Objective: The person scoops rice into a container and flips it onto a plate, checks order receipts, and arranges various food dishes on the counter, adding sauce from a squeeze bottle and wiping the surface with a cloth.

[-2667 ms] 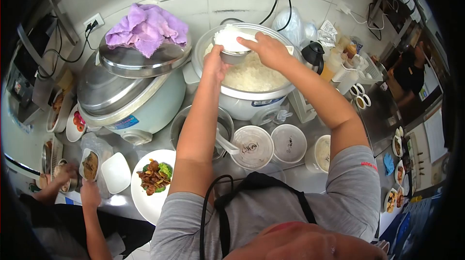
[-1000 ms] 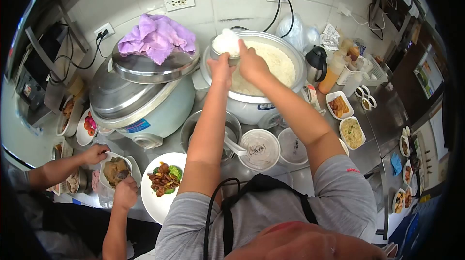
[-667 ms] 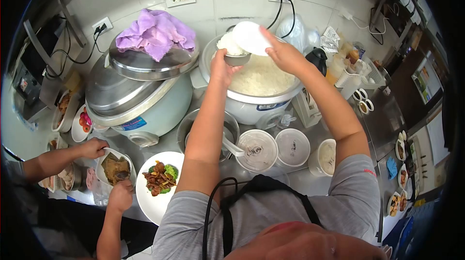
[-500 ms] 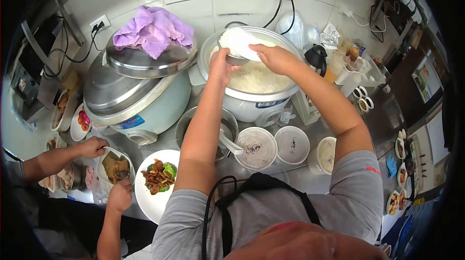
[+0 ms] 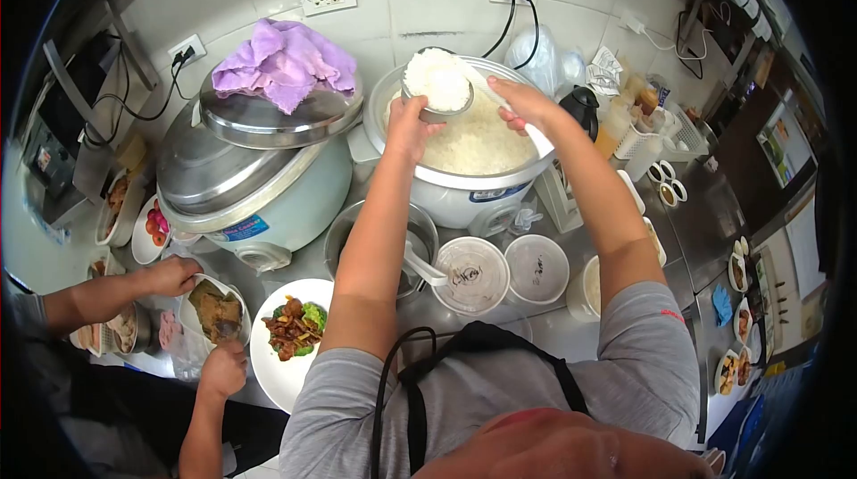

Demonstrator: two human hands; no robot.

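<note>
Metal bowl (image 5: 469, 99) heaped with white rice (image 5: 436, 79) hangs over the open rice cooker (image 5: 464, 186), toward its far left rim, the left hand's (image 5: 410, 129) fingers grasping it from the near side. The right hand (image 5: 525, 106) grips a white paddle (image 5: 480, 86), seen nearly edge-on close beside the bowl; whether they touch I cannot tell. Grains could tumble if the bowl tips or the paddle knocks the mound, though most would probably land in the cooker. The bowl looks round and grey, its rice rough and uneven

Steel counter (image 5: 308, 259) beneath cookers (image 5: 303, 189), plate (image 5: 270, 379), tubs (image 5: 473, 275)
</note>
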